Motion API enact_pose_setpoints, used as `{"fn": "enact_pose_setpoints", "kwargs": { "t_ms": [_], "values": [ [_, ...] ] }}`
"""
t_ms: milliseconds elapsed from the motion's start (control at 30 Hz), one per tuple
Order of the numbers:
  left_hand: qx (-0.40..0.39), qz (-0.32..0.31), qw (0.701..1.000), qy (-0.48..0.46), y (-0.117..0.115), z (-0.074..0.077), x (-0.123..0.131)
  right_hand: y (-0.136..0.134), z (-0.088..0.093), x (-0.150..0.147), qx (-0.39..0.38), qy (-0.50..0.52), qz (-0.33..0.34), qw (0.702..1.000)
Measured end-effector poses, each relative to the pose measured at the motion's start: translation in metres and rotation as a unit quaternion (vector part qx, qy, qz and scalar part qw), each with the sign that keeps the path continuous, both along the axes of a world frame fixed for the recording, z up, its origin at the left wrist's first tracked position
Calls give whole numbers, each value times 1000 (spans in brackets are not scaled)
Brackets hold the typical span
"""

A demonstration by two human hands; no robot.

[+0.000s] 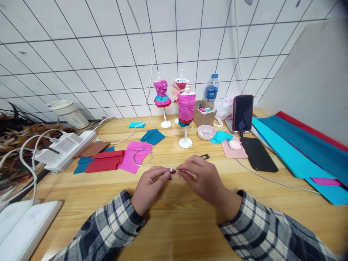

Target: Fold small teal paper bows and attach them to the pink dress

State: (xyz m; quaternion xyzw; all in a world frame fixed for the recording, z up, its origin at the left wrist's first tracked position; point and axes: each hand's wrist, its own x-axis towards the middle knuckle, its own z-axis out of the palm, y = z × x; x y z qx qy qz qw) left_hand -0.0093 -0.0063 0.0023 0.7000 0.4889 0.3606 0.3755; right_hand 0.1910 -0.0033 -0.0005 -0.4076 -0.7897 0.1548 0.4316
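Note:
My left hand (149, 186) and my right hand (202, 177) meet just above the wooden table (174, 232), fingers pinched together. Between their fingertips sits a tiny white piece (171, 169), too small to name. Both wrists wear plaid sleeves. Just beyond my right hand lies a small black clip (204, 156). Further back stands a small mannequin in a pink paper dress (186, 108) on a white stand.
Pink, red and teal paper pieces (119, 159) and a white ring (142, 156) lie left of centre. Two more dressed mannequins (162, 93), a cardboard box (203, 113), a bead dish (206, 132), a water bottle, two phones (258, 154) and large paper sheets (304, 152) sit behind and right. A power strip (65, 146) lies left.

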Motion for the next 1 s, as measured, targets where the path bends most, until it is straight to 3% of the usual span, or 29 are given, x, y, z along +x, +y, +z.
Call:
{"fn": "enact_pose_setpoints", "kwargs": {
  "t_ms": [133, 367, 667, 1000],
  "values": [
    [20, -18, 999, 17, -1, -1, 1, -8, -1, -4, 48, -79, 1, 996],
    [47, -17, 995, 90, -6, 3, 6, -7, -1, -6, 31, -143, 0, 989],
    [83, 22, 989, 122, -5, 2, 7, -4, -8, -9, -24, -59, 28, 998],
    [155, 11, 973, 169, -3, -1, 8, -5, -9, -12, -81, -15, 11, 997]
  ]
}}
